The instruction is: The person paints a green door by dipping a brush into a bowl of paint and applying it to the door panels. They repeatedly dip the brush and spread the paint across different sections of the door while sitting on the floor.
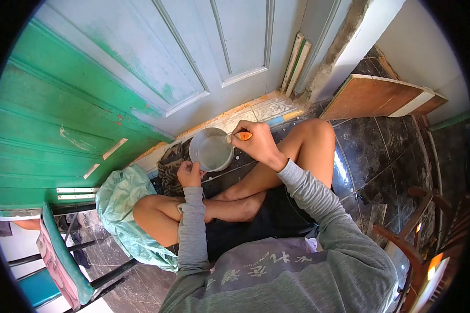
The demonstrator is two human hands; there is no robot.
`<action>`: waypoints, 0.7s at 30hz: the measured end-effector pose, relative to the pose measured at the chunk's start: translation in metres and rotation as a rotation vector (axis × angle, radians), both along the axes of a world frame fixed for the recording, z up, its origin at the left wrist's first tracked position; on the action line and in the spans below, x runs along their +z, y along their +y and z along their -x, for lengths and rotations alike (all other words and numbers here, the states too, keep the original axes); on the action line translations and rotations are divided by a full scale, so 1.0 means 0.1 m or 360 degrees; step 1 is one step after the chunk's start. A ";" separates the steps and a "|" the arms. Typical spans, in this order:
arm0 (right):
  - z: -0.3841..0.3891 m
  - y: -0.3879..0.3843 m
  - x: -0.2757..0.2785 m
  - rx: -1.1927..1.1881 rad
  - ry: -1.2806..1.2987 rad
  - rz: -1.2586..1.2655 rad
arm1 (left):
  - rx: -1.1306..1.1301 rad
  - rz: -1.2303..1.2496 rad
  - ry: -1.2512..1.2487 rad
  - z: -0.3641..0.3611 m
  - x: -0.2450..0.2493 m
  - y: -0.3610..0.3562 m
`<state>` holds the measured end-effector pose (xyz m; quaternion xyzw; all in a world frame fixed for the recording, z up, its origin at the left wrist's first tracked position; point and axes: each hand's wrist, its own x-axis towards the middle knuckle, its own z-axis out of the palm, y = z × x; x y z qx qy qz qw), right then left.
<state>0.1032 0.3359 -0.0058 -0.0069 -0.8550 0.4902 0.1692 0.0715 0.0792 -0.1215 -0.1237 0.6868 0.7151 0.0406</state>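
Observation:
A round container (212,149) with greyish-white liquid stands in front of my crossed legs. My left hand (190,174) pinches its near left rim between thumb and fingers. At its right side, my right hand (257,143) is closed around an orange handle (243,135), whose tool end points toward the container's rim and is mostly hidden. Beyond the container rises a panelled door, green (52,120) on the left and pale grey-white (193,52) on the right.
A dark crumpled cloth (171,166) lies left of the container, and a pale green sheet (125,208) beside my left knee. A wooden board (376,99) leans at the right. Chairs stand at lower left (62,250) and lower right (404,245).

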 end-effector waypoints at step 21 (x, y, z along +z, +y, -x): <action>-0.02 0.01 -0.19 -0.0050 -0.0059 0.0184 | 0.0135 0.0039 0.0082 0.01 -0.02 0.10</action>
